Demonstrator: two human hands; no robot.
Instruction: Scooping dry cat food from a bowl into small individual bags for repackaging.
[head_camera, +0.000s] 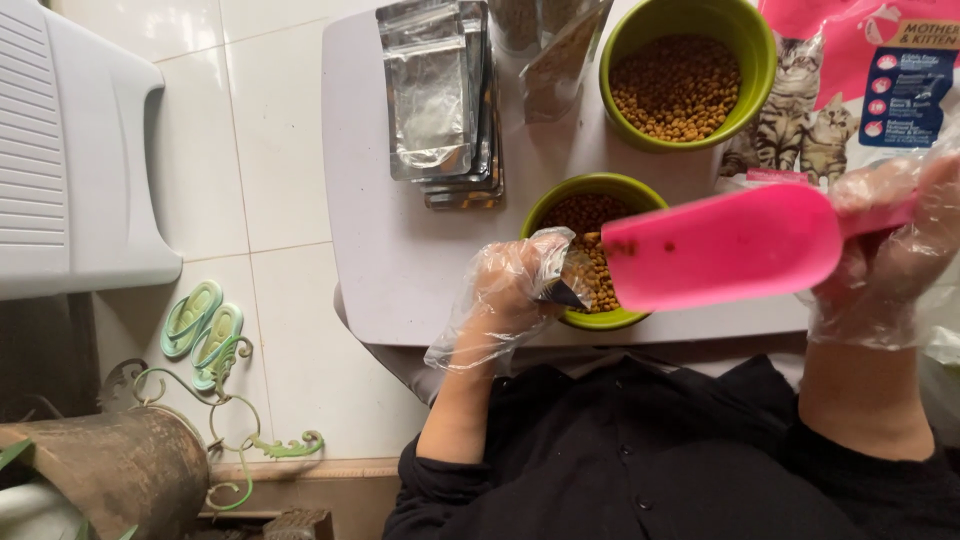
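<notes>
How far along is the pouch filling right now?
Done: none I can confirm; the pile of silver pouches lies flat, fill state unclear. In hand: the left hand holds a pouch open over the near green bowl while the right hand tips the pink scoop toward it. Left: both bowls, including the far bowl, hold kibble.

Pretty even, soft daylight here, nothing harsh. The white table (400, 270) and the floor tiles (270, 130) come out bright but not blown. Shadows are faint: just a soft one under the table's near edge and a darker patch in the lower left corner by the rusty pot (120, 465). The foil pouches (435, 90) at the table's far side catch a bit of glare. The pink scoop (725, 245) looks slightly soft, some motion blur maybe. The plastic gloves pick up little shiny highlights. Straight lines bow a bit toward the edges, wide-lens style.
</notes>
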